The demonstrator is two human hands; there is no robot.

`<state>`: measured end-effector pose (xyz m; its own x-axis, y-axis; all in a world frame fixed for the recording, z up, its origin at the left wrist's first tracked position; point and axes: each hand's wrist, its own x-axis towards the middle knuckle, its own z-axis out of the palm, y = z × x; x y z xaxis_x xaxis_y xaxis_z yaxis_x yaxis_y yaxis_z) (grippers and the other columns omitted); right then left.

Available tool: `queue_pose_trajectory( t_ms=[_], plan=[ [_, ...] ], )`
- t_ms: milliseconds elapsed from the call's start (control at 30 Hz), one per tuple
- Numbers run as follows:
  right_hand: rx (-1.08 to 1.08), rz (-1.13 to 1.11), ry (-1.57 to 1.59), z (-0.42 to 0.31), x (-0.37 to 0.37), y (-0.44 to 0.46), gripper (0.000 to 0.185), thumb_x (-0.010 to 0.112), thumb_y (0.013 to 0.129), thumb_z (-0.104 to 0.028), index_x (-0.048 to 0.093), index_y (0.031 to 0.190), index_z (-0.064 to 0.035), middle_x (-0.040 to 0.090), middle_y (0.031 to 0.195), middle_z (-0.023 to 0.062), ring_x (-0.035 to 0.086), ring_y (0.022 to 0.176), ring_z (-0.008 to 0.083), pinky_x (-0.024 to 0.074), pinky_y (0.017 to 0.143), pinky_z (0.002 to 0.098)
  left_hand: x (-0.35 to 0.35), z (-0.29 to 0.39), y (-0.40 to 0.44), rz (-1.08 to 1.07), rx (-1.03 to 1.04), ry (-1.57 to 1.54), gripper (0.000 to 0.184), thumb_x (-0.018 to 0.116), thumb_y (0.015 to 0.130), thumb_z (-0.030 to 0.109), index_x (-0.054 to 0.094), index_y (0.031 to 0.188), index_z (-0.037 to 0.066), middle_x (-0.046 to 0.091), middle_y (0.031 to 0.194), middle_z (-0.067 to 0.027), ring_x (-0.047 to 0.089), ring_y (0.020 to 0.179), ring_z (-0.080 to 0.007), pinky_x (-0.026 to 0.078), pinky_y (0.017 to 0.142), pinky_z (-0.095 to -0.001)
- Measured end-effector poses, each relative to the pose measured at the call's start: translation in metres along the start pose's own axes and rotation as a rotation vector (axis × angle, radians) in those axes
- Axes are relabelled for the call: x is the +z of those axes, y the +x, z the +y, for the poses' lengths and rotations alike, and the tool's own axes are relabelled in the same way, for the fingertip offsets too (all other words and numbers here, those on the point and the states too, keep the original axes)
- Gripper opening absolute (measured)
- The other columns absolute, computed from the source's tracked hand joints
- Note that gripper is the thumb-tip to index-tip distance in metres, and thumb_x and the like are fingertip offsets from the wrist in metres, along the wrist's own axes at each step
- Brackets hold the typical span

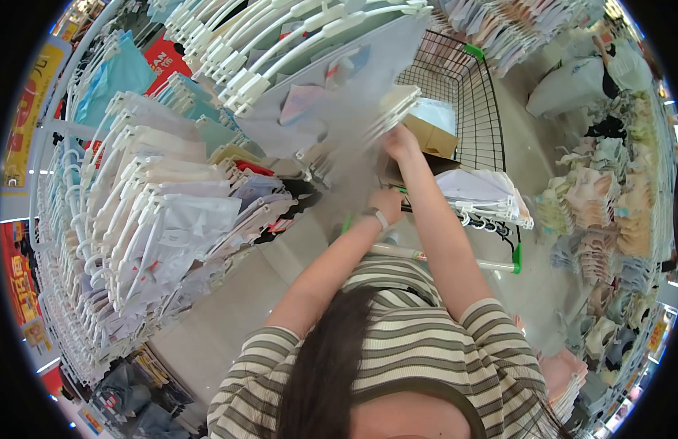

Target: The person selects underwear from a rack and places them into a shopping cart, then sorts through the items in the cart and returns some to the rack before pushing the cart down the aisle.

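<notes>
In the head view my right hand (402, 142) is closed on white plastic hangers (394, 111) with clear packets, held up beside the rack and over the cart's near end. The packets (350, 139) hanging from them are smeared by motion. Lower down, my left hand (387, 200), with a band on its wrist, has curled fingers close to the bottom of the blurred packets. What it grips, if anything, I cannot make out. Just above and left hang large clear packets (302, 110) of underwear on white hangers. More hangered packets (478, 189) lie across the cart, right of my right forearm.
A black wire shopping cart (479, 121) with green corners stands ahead, its handle (456, 260) near my waist. Inside it are a brown cardboard box (431, 137) and a white packet (435, 113). Dense racks of packets (185, 234) flank my left; hanging garments (598, 197) line the right.
</notes>
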<state>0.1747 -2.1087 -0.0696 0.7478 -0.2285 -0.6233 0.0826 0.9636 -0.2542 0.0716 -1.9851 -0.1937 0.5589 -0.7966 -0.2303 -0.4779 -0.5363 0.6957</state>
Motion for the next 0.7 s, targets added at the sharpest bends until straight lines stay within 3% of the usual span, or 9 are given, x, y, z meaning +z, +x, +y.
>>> queue_pose_trajectory(
  t_ms=[33, 100, 200, 400, 500, 533, 600, 633, 700],
  plan=[
    [-0.003, 0.004, 0.004, -0.009, -0.002, -0.001, 0.028, 0.040, 0.094, -0.014, 0.045, 0.118, -0.0009, 0.055, 0.113, 0.0099, 0.054, 0.103, 0.0230, 0.0458, 0.090, 0.0368, -0.017, 0.017, -0.006, -0.006, 0.002, 0.000, 0.023, 0.067, 0.068, 0.025, 0.065, 0.087, 0.011, 0.061, 0.093, -0.0109, 0.060, 0.087, -0.0268, 0.048, 0.074, -0.0394],
    [-0.057, -0.092, 0.030, -0.031, -0.004, -0.003, 0.027, 0.038, 0.094, -0.013, 0.047, 0.116, -0.0007, 0.056, 0.111, 0.0112, 0.055, 0.102, 0.0217, 0.0465, 0.090, 0.0368, -0.060, 0.057, -0.019, -0.115, -0.024, 0.317, 0.016, 0.065, 0.067, 0.019, 0.066, 0.081, 0.011, 0.060, 0.091, -0.0120, 0.058, 0.087, -0.0280, 0.047, 0.075, -0.0394],
    [-0.119, -0.117, 0.032, -0.066, 0.003, -0.024, 0.025, 0.039, 0.093, -0.013, 0.052, 0.110, 0.0000, 0.059, 0.105, 0.0121, 0.058, 0.098, 0.0217, 0.0490, 0.087, 0.0356, -0.098, 0.093, -0.028, -0.097, -0.034, 0.367, 0.011, 0.063, 0.066, 0.016, 0.066, 0.075, 0.010, 0.059, 0.088, -0.0132, 0.057, 0.083, -0.0300, 0.046, 0.073, -0.0403],
    [-0.304, -0.200, -0.018, -0.132, 0.012, -0.069, 0.022, 0.044, 0.090, -0.010, 0.053, 0.108, 0.0005, 0.059, 0.105, 0.0121, 0.058, 0.096, 0.0222, 0.0485, 0.087, 0.0363, -0.066, 0.064, -0.022, -0.031, 0.023, 0.274, 0.014, 0.065, 0.066, 0.018, 0.065, 0.075, 0.008, 0.059, 0.088, -0.0147, 0.055, 0.084, -0.0308, 0.044, 0.075, -0.0415],
    [-0.401, -0.212, -0.055, -0.150, 0.004, -0.074, 0.024, 0.047, 0.090, -0.013, 0.053, 0.109, -0.0002, 0.058, 0.107, 0.0113, 0.058, 0.096, 0.0212, 0.0477, 0.086, 0.0359, -0.062, 0.055, -0.018, -0.100, 0.068, 0.240, 0.019, 0.067, 0.067, 0.023, 0.065, 0.079, 0.008, 0.059, 0.087, -0.0143, 0.055, 0.086, -0.0303, 0.044, 0.076, -0.0419],
    [-0.419, -0.287, -0.208, -0.151, -0.004, -0.073, 0.026, 0.045, 0.091, -0.014, 0.052, 0.111, 0.0007, 0.058, 0.107, 0.0117, 0.057, 0.097, 0.0214, 0.0476, 0.086, 0.0352, -0.066, 0.055, -0.019, -0.104, 0.075, 0.244, 0.019, 0.067, 0.067, 0.023, 0.065, 0.079, 0.008, 0.059, 0.087, -0.0143, 0.055, 0.086, -0.0303, 0.044, 0.076, -0.0419],
    [-0.421, -0.298, -0.345, -0.143, -0.017, -0.073, 0.030, 0.045, 0.092, -0.018, 0.050, 0.113, 0.0020, 0.057, 0.108, 0.0119, 0.056, 0.099, 0.0210, 0.0454, 0.088, 0.0344, -0.077, 0.059, -0.022, 0.103, 0.235, 0.201, 0.025, 0.064, 0.071, 0.027, 0.064, 0.086, 0.007, 0.060, 0.088, -0.0132, 0.056, 0.086, -0.0298, 0.044, 0.078, -0.0418],
    [-0.427, -0.294, -0.344, -0.133, -0.026, -0.073, 0.030, 0.045, 0.092, -0.018, 0.050, 0.113, 0.0020, 0.057, 0.108, 0.0119, 0.056, 0.099, 0.0210, 0.0454, 0.088, 0.0344, -0.081, 0.061, -0.021, 0.099, 0.240, 0.200, 0.025, 0.064, 0.071, 0.027, 0.064, 0.086, 0.007, 0.060, 0.088, -0.0132, 0.056, 0.086, -0.0298, 0.044, 0.078, -0.0418],
    [-0.376, -0.210, -0.383, -0.110, -0.048, -0.072, 0.028, 0.046, 0.092, -0.018, 0.051, 0.112, 0.0014, 0.058, 0.106, 0.0108, 0.055, 0.097, 0.0201, 0.0446, 0.088, 0.0337, -0.091, 0.063, -0.019, 0.339, 0.249, 0.105, 0.022, 0.058, 0.079, 0.026, 0.061, 0.088, 0.006, 0.060, 0.089, -0.0114, 0.056, 0.089, -0.0277, 0.044, 0.079, -0.0388]
  ],
)
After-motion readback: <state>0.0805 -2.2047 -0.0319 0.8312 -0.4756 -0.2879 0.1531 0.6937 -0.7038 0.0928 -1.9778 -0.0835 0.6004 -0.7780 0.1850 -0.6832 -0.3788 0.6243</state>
